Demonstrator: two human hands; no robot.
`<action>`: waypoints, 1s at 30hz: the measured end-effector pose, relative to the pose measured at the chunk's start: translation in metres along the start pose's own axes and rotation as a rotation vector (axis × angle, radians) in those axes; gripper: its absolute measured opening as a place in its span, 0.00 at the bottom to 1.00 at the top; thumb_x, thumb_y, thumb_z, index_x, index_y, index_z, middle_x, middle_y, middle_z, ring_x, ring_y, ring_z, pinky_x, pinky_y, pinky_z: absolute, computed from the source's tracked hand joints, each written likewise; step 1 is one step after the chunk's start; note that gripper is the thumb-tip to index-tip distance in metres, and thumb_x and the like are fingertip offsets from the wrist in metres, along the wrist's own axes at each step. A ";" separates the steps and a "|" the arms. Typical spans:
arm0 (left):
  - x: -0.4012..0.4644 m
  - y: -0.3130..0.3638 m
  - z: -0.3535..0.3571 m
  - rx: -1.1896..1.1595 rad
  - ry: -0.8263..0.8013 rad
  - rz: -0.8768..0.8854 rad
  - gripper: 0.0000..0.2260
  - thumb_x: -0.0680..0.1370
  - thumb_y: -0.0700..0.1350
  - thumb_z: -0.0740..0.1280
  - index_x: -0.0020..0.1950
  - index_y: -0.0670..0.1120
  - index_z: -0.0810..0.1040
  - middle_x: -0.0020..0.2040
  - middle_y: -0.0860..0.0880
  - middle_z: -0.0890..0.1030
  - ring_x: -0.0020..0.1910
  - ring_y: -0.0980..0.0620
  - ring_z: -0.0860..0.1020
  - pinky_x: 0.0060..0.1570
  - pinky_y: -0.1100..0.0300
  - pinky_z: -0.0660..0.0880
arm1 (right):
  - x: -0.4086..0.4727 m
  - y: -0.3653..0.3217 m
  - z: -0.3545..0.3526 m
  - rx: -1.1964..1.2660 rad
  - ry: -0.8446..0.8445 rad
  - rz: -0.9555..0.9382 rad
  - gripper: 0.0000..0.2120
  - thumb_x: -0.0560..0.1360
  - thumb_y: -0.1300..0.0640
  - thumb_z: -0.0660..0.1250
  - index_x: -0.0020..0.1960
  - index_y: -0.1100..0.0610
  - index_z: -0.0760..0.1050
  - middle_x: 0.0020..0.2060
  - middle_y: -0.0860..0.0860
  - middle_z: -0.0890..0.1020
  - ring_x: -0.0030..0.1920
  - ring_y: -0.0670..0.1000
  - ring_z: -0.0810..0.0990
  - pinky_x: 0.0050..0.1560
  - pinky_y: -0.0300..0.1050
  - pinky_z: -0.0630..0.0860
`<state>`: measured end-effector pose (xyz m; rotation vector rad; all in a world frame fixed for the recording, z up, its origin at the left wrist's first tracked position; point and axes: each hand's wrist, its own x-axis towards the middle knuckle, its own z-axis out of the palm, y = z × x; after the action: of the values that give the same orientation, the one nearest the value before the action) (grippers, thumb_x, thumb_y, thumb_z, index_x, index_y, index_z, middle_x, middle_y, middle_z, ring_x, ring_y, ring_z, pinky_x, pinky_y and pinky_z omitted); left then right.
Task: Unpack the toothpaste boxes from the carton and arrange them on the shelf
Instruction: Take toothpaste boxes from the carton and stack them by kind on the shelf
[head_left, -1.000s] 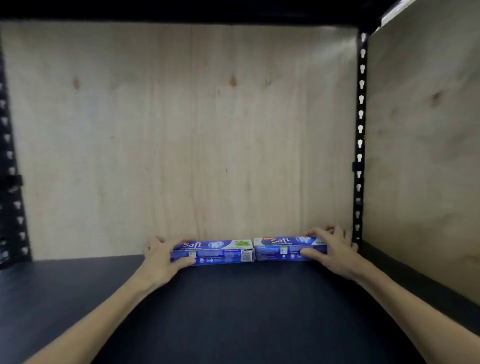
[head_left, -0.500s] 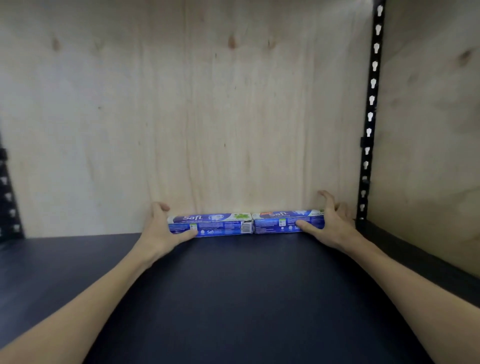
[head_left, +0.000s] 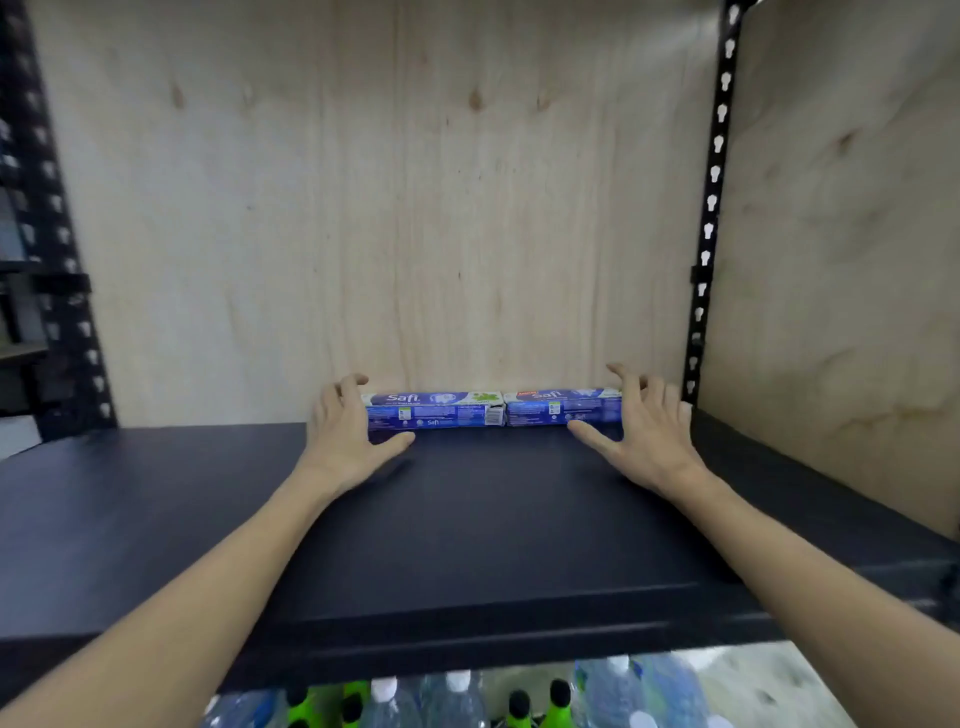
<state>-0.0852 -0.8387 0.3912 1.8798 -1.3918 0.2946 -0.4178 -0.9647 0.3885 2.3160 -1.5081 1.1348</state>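
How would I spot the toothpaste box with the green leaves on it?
Look at the black shelf backed by the plywood wall. Two blue boxes lie end to end against that wall. The leafy toothpaste box is beside the left hand; its neighbour, the red-cornered box, has no green.

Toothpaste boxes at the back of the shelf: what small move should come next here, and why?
Probably draw both hands back off the shelf to fetch more boxes. The left toothpaste box and right toothpaste box lie end to end against the plywood back panel, and the left hand and right hand are spread open, gripping nothing.
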 end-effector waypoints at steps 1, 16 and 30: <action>-0.011 0.006 -0.006 0.027 0.000 0.033 0.41 0.71 0.58 0.76 0.75 0.44 0.60 0.70 0.44 0.66 0.70 0.42 0.64 0.70 0.49 0.63 | -0.010 -0.005 -0.007 0.005 0.008 -0.017 0.43 0.71 0.28 0.64 0.78 0.47 0.56 0.60 0.55 0.69 0.60 0.57 0.67 0.60 0.53 0.64; -0.304 0.040 -0.061 -0.158 0.153 0.294 0.18 0.77 0.46 0.70 0.66 0.50 0.75 0.71 0.50 0.67 0.73 0.50 0.63 0.74 0.56 0.57 | -0.274 -0.116 -0.068 0.523 0.140 -0.124 0.22 0.75 0.52 0.73 0.67 0.51 0.72 0.49 0.46 0.73 0.51 0.48 0.72 0.57 0.44 0.66; -0.587 -0.104 0.066 0.153 -0.635 -0.299 0.22 0.80 0.54 0.65 0.71 0.48 0.68 0.66 0.48 0.72 0.67 0.45 0.70 0.66 0.54 0.68 | -0.570 -0.091 0.094 0.198 -0.676 0.133 0.24 0.76 0.45 0.67 0.70 0.51 0.68 0.57 0.49 0.77 0.58 0.55 0.76 0.57 0.54 0.70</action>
<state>-0.2304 -0.4526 -0.0438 2.3964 -1.4742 -0.3910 -0.4118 -0.5580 -0.0313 2.9660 -1.8371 0.5500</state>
